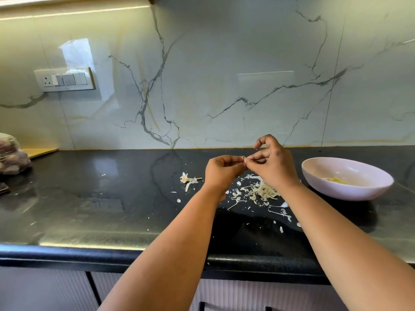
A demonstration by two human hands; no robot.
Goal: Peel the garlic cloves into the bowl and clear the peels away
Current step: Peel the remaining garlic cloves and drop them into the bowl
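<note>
Both hands meet above the black counter (pixel 89 209), just left of the pale bowl (pixel 368 191). The left hand (pixel 221 173) curls its fingers round a garlic clove (pixel 243 158), of which only a tip shows. The right hand (pixel 272 163) pinches that tip with thumb and fingers, apparently at the skin, its forefinger raised and bent. Peeled cloves (pixel 336 180) lie in the bowl. A heap of peels (pixel 260 191) lies on the counter just left of the bowl, beneath the hands; a garlic stem (pixel 187 180) lies further left.

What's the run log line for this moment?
step: peeling | left hand and right hand: pinch garlic clove | bowl: holds peeled cloves | peels: on counter
</note>
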